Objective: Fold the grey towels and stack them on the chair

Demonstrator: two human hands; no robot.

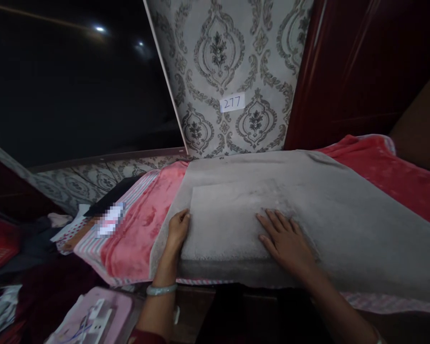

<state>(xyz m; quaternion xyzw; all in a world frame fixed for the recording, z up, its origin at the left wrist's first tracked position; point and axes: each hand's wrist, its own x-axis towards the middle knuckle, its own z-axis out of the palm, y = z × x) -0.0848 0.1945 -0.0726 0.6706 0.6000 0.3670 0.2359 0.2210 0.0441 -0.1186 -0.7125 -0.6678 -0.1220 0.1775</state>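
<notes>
A folded piece of grey plush cloth [225,222] lies as a flat rectangle on a larger grey spread [361,229]. Both are the same colour, so I cannot tell whether they are one piece. At the rectangle's left edge, my left hand [178,230] has its fingers curled together, pinching the cloth there; the fingertips are partly hidden. My right hand [288,239] rests palm down on the right part of the rectangle, fingers stretched out and apart.
Under the grey spread lies a pink-red blanket [143,224] with a striped border, showing at both sides. Behind stand a dark television [86,86] and patterned wallpaper with a "277" label [232,102]. At lower left are a pink case [111,306], clothes and a red basket [2,248].
</notes>
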